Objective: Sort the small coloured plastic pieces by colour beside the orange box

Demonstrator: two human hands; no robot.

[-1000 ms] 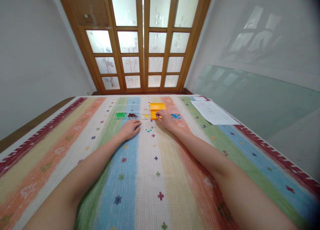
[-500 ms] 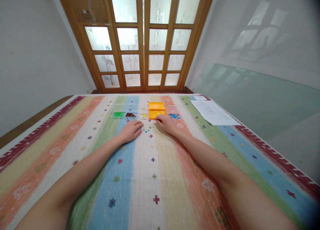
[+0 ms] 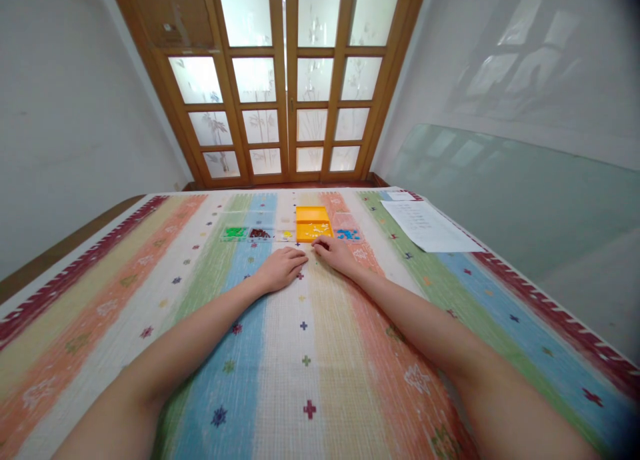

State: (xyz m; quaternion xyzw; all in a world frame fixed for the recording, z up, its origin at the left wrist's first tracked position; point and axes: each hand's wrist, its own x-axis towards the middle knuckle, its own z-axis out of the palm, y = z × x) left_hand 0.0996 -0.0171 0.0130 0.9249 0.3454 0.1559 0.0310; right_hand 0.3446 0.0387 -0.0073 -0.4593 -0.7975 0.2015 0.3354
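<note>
My left hand lies palm down on the striped cloth, fingers stretched to the right and resting flat. It covers the spot where small blue and green pieces lay. Close by on the right, my right hand has thumb and forefinger pinched together, just in front of the orange-yellow box. Whatever sits between those fingertips is too small to make out. White pieces lie inside the box, whose lid stands open. Blue pieces fill a clear box beyond the right hand.
Left of the orange-yellow box stand clear boxes with yellow pieces, dark brown pieces and green pieces. Printed paper lies at the right edge of the tablecloth. Wooden glazed doors stand behind the table.
My left hand has slid right, over the loose blue and green pieces, and is now nearer the right hand. My right hand has drawn back slightly from the orange-yellow box.
</note>
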